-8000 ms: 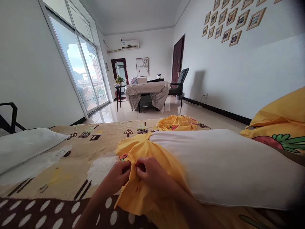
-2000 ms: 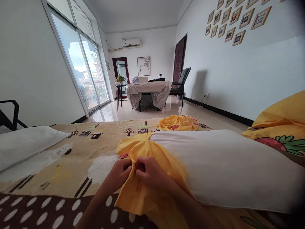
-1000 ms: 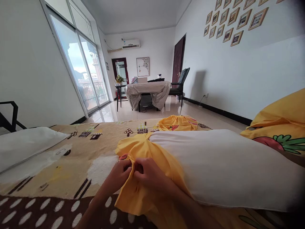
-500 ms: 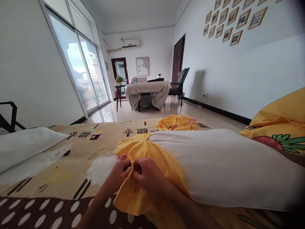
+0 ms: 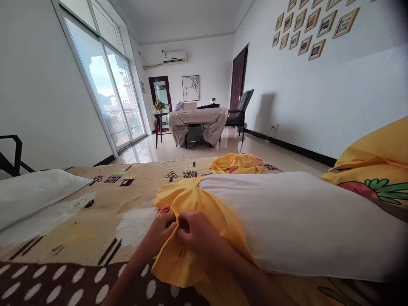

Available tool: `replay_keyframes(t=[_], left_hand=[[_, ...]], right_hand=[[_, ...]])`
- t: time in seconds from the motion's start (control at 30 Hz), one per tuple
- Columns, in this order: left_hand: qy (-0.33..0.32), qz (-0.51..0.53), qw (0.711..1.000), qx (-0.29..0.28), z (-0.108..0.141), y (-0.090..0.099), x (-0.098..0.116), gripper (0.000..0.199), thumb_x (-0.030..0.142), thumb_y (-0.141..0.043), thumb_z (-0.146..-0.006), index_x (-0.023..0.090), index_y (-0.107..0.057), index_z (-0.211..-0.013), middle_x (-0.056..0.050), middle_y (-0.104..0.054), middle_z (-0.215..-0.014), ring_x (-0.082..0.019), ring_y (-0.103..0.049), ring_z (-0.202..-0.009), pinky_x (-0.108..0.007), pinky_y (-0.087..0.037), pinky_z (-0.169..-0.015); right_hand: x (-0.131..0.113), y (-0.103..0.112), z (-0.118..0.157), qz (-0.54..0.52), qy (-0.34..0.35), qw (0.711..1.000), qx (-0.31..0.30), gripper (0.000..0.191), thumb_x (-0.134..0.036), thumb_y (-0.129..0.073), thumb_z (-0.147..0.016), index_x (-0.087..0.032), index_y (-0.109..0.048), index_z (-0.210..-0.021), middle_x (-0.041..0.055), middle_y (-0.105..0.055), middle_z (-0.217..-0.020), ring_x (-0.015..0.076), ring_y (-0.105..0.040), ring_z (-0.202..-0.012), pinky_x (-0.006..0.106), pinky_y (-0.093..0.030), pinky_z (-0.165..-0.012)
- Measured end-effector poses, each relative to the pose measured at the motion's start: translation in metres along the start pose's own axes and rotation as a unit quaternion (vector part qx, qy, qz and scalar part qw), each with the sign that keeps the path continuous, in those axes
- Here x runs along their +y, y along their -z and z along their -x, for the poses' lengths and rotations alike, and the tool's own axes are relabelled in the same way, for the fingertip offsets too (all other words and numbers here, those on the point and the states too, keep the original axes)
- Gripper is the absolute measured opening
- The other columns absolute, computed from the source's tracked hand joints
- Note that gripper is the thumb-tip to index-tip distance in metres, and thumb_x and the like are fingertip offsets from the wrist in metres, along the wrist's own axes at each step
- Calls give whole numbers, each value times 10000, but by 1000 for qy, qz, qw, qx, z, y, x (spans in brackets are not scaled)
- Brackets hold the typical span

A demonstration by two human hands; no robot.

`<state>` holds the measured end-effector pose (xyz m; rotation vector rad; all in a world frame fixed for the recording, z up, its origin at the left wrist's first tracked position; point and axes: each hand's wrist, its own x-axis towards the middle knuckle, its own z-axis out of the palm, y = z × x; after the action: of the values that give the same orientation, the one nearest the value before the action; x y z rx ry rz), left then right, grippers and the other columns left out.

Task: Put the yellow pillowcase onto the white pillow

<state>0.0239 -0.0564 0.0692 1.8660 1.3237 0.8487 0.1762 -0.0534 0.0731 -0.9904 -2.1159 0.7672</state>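
A yellow pillowcase [image 5: 219,208] lies bunched around the left end of a long white pillow [image 5: 296,221], most of which is uncovered. My left hand [image 5: 161,229] is closed on the pillowcase's gathered edge. Right beside it, my right hand [image 5: 196,229] pinches the same fabric, its fingers curled. Part of a red print shows just above my left hand. Both hands rest low in the view, left of the white pillow, and the fingertips are partly hidden in the folds.
Beneath lies a patterned beige and brown blanket [image 5: 108,221]. Another white pillow [image 5: 35,191] is at the left. A crumpled yellow cloth [image 5: 236,163] lies beyond the long pillow, and a yellow pillow [image 5: 379,157] stands at the right. A covered table [image 5: 197,114] is farther back.
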Motion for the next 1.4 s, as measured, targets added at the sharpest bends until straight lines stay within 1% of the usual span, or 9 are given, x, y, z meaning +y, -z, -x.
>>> replay_keyframes(t=[0.1,0.27,0.47,0.6,0.73,0.87,1.03,1.23,1.4], left_hand=[[5,11,1000,-5,-1,0,-1,269,384,-444,-703,156,-514,-578,-24,-516,-607,-160,-433,-626,-280,-335,-591],[10,30,999,-9,-2,-1,-5,247,360,-456,-695,145,-545,-610,-38,-556,-638,-166,-460,-642,-274,-349,-590],[5,41,999,-6,-3,-1,-9,218,327,-469,-689,146,-547,-595,-29,-560,-617,-162,-473,-636,-264,-352,-584],[6,35,999,-9,-3,-1,-10,233,329,-459,-695,138,-566,-615,-44,-584,-649,-172,-485,-655,-275,-367,-604],[-6,19,1000,-7,-3,-1,-7,235,320,-444,-703,149,-553,-582,-47,-592,-637,-186,-501,-688,-281,-388,-629],[-12,19,1000,-1,-3,-2,-4,220,303,-438,-703,159,-547,-577,-41,-598,-640,-187,-510,-702,-282,-410,-652],[-17,2,1000,3,-3,-2,-6,220,291,-429,-711,162,-551,-582,-42,-597,-654,-195,-517,-726,-293,-421,-684],[-25,9,1000,10,-3,-3,-7,222,284,-432,-712,161,-557,-576,-41,-609,-652,-191,-525,-709,-290,-432,-673],[-24,11,1000,9,-4,-3,-8,229,293,-429,-710,165,-537,-553,-33,-593,-624,-189,-532,-701,-285,-434,-657]], right_hand=[[1,-2,0,19,0,1000,5,67,-170,-503,-683,-176,-461,-631,-28,-524,-601,80,-400,-542,211,-229,-516],[3,-4,0,32,3,999,11,68,-180,-500,-704,-174,-477,-640,-21,-550,-617,82,-419,-546,213,-230,-521],[2,-3,-1,47,-3,999,4,61,-185,-503,-715,-172,-491,-656,-13,-573,-640,86,-447,-558,212,-240,-523],[0,-2,0,53,-2,999,-1,62,-191,-497,-732,-174,-505,-673,-8,-583,-655,90,-454,-568,213,-251,-527],[1,-3,0,52,0,999,1,62,-184,-497,-729,-172,-516,-671,-5,-579,-651,92,-458,-566,216,-256,-528],[2,-3,1,46,2,999,4,60,-181,-495,-731,-171,-517,-677,-6,-580,-650,90,-460,-562,216,-248,-524],[0,-2,1,45,-5,999,1,63,-187,-504,-727,-171,-511,-666,-8,-577,-643,89,-447,-555,219,-238,-521],[0,-3,1,60,-8,998,1,57,-185,-510,-739,-168,-533,-690,-2,-587,-667,91,-454,-565,219,-247,-531],[1,-3,1,68,7,998,9,64,-184,-510,-752,-171,-522,-690,-7,-582,-658,90,-451,-558,222,-234,-521]])
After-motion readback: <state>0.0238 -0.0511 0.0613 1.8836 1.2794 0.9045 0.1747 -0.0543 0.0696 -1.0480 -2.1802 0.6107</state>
